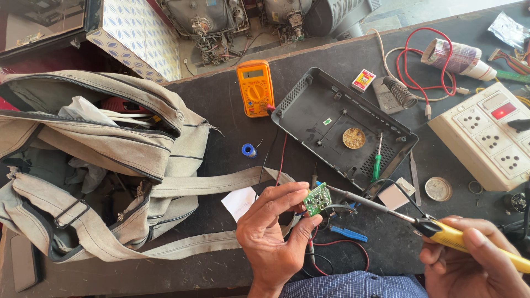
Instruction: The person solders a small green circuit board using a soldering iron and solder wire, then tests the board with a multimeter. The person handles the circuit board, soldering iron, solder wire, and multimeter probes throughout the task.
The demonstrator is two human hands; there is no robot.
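Left hand point(273, 232) pinches green board point(317, 199); right hand point(475, 259) grips iron point(441, 232).

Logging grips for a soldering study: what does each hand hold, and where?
Left hand pinches the small green circuit board by its edges; right hand grips the soldering iron by its yellow handle.

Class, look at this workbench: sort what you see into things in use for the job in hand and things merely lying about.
In use:
- small green circuit board, pinched in the left hand
- yellow-handled soldering iron, held by the right hand, tip at the board

Lying about:
- orange multimeter
- grey canvas bag
- open black plastic casing
- green screwdriver
- white socket board
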